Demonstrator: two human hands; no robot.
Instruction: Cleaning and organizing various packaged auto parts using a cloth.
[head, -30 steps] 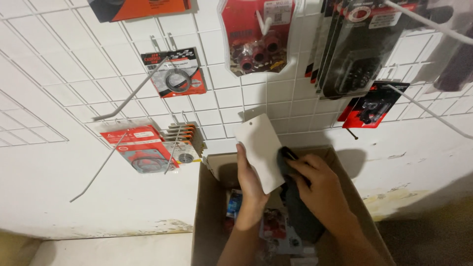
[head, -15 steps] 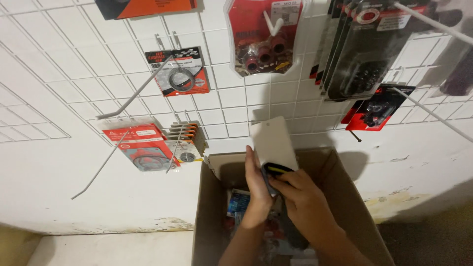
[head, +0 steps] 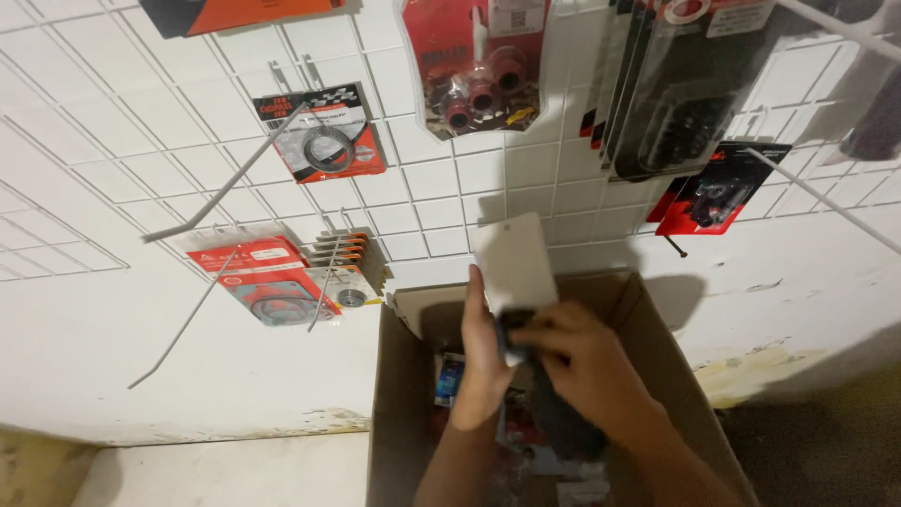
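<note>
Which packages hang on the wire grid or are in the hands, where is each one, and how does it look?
White card pack: held by both hands above the cardboard box.
Red blister pack: top centre.
Black packs: top right, stacked.
Red-black pack: upper left, holds a ring.
Red pack: lower left.

You stood in a small parts shop: a white wire grid wall (head: 413,202) carried blister-packed spares (head: 474,70) on metal hooks (head: 225,183), and an open cardboard stock box (head: 657,347) sat below it.
</note>
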